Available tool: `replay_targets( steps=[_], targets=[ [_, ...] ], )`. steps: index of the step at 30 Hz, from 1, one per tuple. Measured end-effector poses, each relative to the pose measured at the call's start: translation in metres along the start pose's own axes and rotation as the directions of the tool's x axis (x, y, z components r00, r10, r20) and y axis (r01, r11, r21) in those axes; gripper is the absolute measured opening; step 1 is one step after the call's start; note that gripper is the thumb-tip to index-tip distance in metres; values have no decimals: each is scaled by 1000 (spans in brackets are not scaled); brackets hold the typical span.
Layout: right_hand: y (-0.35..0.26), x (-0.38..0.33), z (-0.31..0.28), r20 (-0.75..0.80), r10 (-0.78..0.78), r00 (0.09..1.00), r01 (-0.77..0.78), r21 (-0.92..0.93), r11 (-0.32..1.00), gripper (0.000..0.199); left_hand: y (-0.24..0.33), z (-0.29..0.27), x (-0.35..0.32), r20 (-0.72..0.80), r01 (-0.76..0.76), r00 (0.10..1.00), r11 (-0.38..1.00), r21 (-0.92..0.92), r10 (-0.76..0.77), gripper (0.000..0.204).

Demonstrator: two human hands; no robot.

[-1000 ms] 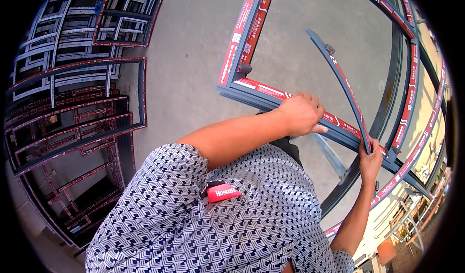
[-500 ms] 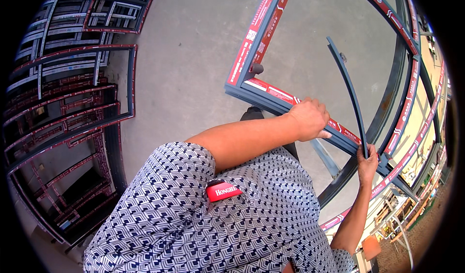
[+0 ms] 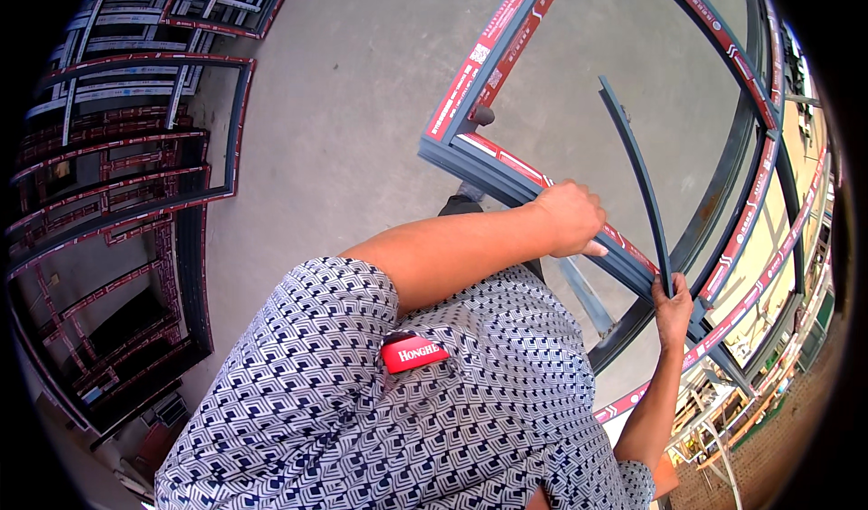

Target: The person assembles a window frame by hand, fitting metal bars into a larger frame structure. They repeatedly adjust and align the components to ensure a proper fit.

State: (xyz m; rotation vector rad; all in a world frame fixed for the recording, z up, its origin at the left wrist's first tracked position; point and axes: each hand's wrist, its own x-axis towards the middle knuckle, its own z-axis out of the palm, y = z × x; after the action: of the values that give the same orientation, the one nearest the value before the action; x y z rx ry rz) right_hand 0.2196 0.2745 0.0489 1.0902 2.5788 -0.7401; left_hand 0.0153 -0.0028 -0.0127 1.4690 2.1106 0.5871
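Swung more upright, dark strip (image 3: 637, 171) clenched in right hand (image 3: 673, 300); left hand (image 3: 570, 218) grips frame (image 3: 506, 171).

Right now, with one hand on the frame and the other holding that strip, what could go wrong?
The long dark strip is held only at its lower end by the right hand; its free upper end could sway or bend. The left hand rests on the grey window frame edge, so fingers might get pinched if the strip is pressed in there.
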Motion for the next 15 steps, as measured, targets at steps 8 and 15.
replay_targets(
  steps=[8,15],
  targets=[
    [8,0,1,-6,-26,1000,26,-63,998,31,4,-8,2,52,16,998,996,91,-21,64],
    [-15,3,-16,43,-25,999,31,-161,986,39,13,-11,6,96,70,991,975,213,-92,66]
  ],
)
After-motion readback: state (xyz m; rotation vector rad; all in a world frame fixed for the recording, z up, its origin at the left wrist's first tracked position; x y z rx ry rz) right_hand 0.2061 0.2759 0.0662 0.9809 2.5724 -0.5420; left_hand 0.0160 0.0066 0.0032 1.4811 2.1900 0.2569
